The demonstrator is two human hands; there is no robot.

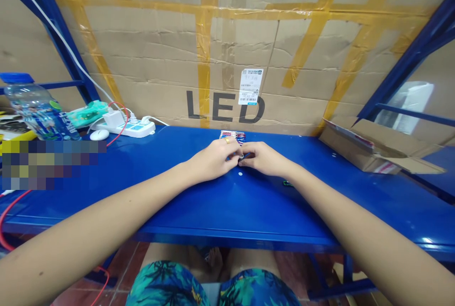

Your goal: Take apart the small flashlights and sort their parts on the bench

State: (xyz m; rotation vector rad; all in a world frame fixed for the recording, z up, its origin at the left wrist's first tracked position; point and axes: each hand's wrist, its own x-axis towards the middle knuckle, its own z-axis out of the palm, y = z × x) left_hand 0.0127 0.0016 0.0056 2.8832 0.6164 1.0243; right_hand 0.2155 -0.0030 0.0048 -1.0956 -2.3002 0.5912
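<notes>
At the middle of the blue table (199, 206), my left hand (218, 157) and my right hand (265, 158) meet with fingertips pinched together. Between them is a small dark piece with a silvery curved part (242, 157), mostly hidden by the fingers, so its kind is unclear. A yellow ring sits on a finger of my left hand. Just beyond the hands lies a row of thin shiny red, blue and silver pieces (232, 134), partly covered by the fingers. A small green loop-shaped piece (287, 183) rests beside my right forearm.
A large cardboard box (159, 59) marked LED stands behind the table. To the left are a bottle (39, 112), a white power strip (137, 127), a white mouse-shaped object (99, 134) and a red cable (119, 135). An open carton (369, 147) sits at the right.
</notes>
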